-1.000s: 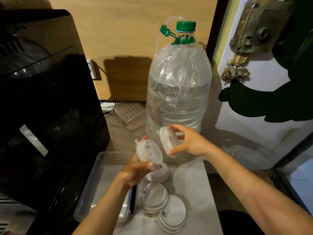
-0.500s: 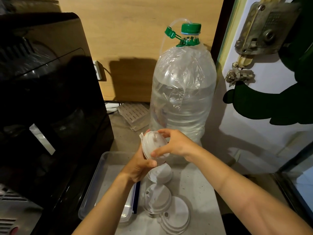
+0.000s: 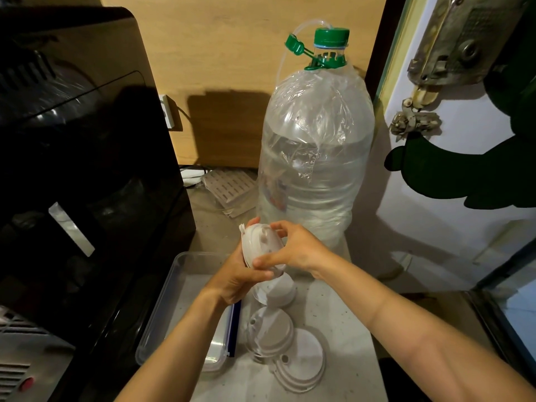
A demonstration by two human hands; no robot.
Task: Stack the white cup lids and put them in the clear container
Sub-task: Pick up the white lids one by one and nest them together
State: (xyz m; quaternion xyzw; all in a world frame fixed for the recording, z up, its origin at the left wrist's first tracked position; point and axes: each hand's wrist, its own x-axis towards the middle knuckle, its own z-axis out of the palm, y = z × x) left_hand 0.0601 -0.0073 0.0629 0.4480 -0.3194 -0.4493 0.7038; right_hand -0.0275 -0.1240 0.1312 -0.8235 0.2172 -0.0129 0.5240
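1. To our left stands a big black appliance (image 3: 72, 169), and ahead of us a large water bottle (image 3: 314, 158) with a green cap (image 3: 331, 37), against a wooden wall; none of this belongs to the job

2. The clear container (image 3: 162, 311) lies on the pale counter (image 3: 348, 372) between the appliance and the loose lids, open side up; our left forearm covers part of it, and in the part we can see there are no lids

3. Our left hand (image 3: 235, 280) cups the rim of the held lids (image 3: 261, 245) from below and behind, with the thumb folded over the near edge

4. Our right hand (image 3: 295, 250) closes on the same lids from the other side, thumb at the bottom and fingers arched over the top, so both hands squeeze them together above the counter, just in front of the bottle

5. We count at least two lids in that small pile, though we cannot tell whether they are fully nested

6. Three more white lids (image 3: 272, 329) rest on the counter just beside the container: one under our hands, one nearer us, and the nearest (image 3: 301, 361) partly overlapped by it

7. We judge the task barely begun: the first pairing is under way, three lids are left to add, and the whole stack must go into the container after that
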